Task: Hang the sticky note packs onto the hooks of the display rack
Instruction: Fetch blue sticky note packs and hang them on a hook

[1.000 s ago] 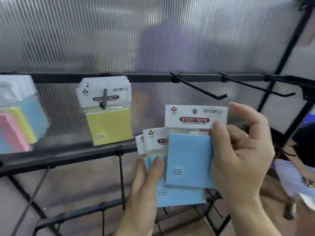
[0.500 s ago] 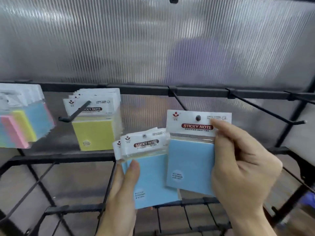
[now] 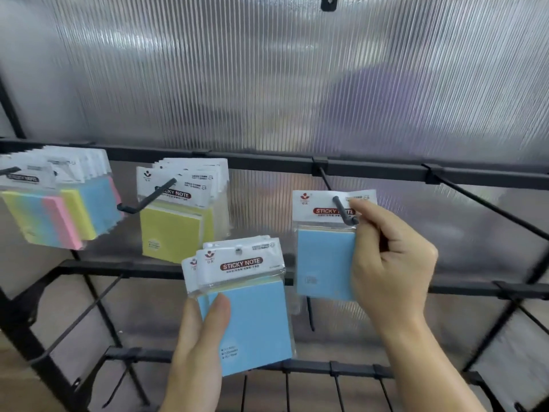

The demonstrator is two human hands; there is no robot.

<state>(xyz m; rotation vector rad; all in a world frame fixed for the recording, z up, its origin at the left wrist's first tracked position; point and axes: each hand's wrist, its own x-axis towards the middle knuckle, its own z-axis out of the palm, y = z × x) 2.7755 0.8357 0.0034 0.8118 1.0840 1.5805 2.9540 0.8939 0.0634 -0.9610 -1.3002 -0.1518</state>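
View: head camera, looking at the display rack (image 3: 267,162) from the front.
Right hand: the right hand (image 3: 392,263) is right of centre in the frame. It pinches the single blue pack (image 3: 323,263) at its right edge, with the thumb on the white header card and the other fingers curled beside and behind it.
Single blue pack: right of centre, upright, just below the rack's top rail. Its header hole is threaded on the middle hook (image 3: 341,211). The hook's dark upturned tip pokes out in front of the "STICKY NOTE" label, right beside the thumb.
Middle hook: it slants down and forward from a clip on the top rail.
Left hand: the left hand (image 3: 199,352), in the lower centre, grips the blue stack (image 3: 255,316) from below. The thumb lies flat on the front pack and the fingers are hidden behind.
Blue stack: several blue packs, slightly fanned, headers up, held off any hook. It sits lower than the single blue pack and to its left, near it; whether they touch cannot be told.
Yellow packs: the yellow packs (image 3: 175,230) hang in a bunch left of centre on their own hook.
Mixed packs: the mixed packs (image 3: 53,215), pink, yellow and blue, hang at the far left, somewhat blurred.
Right hook: the right hook (image 3: 490,209) slants from the top rail toward the right edge.
Backing: a ribbed translucent panel (image 3: 267,84) fills the upper half.
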